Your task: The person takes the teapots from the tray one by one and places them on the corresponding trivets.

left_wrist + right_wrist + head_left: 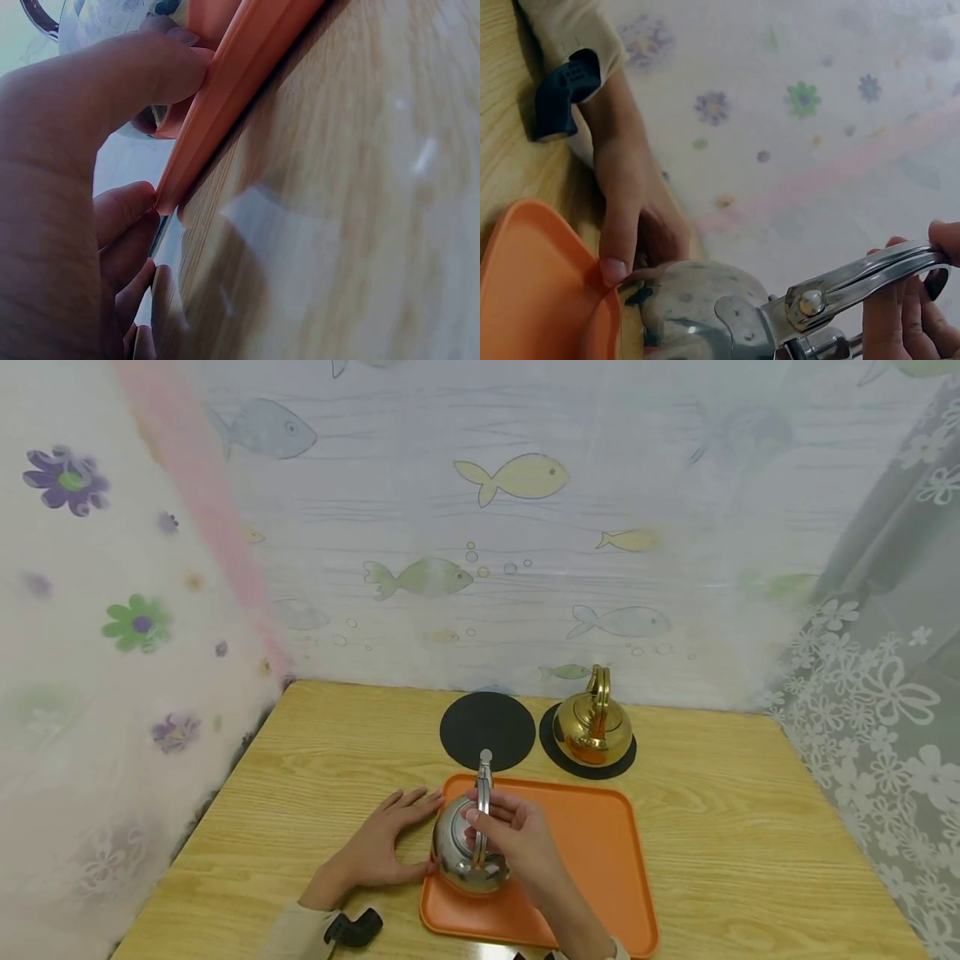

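A shiny silver kettle [456, 860] stands at the left side of an orange tray [588, 843]. My right hand [525, 839] grips the kettle's upright handle, with fingers curled round it and the thumb on the near side. The metal handle [855, 281] also shows large in the right wrist view. My left hand [378, 847] is spread at the tray's left rim. In the left wrist view its thumb [169, 71] and a fingertip touch the orange rim [217, 97]. The kettle's far side is partly hidden by the handle and right hand.
Behind the tray lies a round black mat [487, 727]. To its right a gold kettle [585, 731] stands on a second black mat [549, 750]. The wooden table [720, 827] meets a fish-patterned curtain [420, 485] at its back edge.
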A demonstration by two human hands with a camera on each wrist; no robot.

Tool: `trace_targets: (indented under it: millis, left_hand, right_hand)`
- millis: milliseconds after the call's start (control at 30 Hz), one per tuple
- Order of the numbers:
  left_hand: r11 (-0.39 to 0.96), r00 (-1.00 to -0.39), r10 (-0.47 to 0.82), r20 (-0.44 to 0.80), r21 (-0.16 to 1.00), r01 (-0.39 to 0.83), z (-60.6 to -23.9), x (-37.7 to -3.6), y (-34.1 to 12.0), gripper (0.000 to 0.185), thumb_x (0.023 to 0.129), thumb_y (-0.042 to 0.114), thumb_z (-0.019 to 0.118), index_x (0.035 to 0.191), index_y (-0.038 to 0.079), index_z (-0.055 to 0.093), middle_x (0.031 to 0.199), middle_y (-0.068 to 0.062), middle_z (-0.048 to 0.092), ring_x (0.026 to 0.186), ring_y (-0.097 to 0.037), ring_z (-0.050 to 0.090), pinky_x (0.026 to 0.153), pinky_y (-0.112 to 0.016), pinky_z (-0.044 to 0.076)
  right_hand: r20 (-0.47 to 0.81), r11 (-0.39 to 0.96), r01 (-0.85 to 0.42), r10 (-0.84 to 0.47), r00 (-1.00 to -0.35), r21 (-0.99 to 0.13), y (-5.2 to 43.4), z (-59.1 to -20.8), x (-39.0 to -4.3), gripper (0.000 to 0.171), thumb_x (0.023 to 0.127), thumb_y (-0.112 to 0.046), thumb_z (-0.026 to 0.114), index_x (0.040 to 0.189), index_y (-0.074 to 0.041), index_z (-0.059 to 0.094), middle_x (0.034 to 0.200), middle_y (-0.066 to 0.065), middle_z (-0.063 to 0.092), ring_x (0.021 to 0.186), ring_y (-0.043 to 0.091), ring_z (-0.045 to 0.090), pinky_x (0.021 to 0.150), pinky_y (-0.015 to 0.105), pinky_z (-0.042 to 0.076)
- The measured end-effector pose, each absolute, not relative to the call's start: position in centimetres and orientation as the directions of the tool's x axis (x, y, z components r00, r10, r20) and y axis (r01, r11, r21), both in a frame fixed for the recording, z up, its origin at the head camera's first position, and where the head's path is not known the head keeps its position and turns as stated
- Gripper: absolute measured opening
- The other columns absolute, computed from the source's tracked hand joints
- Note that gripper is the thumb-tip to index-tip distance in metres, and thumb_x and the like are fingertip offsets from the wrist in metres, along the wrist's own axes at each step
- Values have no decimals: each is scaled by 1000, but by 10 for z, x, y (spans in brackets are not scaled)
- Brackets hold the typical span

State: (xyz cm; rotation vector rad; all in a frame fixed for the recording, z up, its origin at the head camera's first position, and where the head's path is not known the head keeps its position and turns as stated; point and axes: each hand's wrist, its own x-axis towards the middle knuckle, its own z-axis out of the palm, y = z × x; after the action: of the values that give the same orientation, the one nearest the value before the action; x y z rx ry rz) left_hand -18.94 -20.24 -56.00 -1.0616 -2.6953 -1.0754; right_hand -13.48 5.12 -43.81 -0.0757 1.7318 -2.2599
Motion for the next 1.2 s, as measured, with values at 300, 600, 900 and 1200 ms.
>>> trace_targets:
  millis: [300,600,900,1200]
  left_hand:
    - [519,-756,584,296,580,628,-559,-191,-203,83,82,52,78,153,20,50,156,3,49,147,-34,41,118,-67,24]
    - [529,-761,583,285,578,622,-560,-189,-203,84,81,51,79,153,20,49,156,4,48,148,-33,40,119,-65,24]
    - [535,-767,579,275,581,613,-558,-191,-203,84,80,48,80,153,21,49,157,5,48,148,-33,39,119,-65,24]
    - [539,-764,581,281,570,620,-558,-189,-202,84,81,52,79,153,23,49,155,5,50,146,-33,42,118,-64,25]
  right_hand:
    - [-137,-274,198,-227,-964,-941,51,-441,-136,46,90,1,72,130,18,57,97,6,73,83,10,71,72,25,62]
    - [-123,-248,175,-211,-970,-953,51,-439,-134,41,91,6,69,128,19,57,89,-1,72,78,9,72,68,23,61]
    - [-118,-244,169,-211,-970,-955,49,-440,-135,41,90,7,69,128,19,58,90,0,72,79,10,72,68,23,61]
    - [-120,-235,168,-207,-971,-957,50,-442,-133,40,91,5,70,127,19,58,88,-1,70,78,9,70,68,22,60]
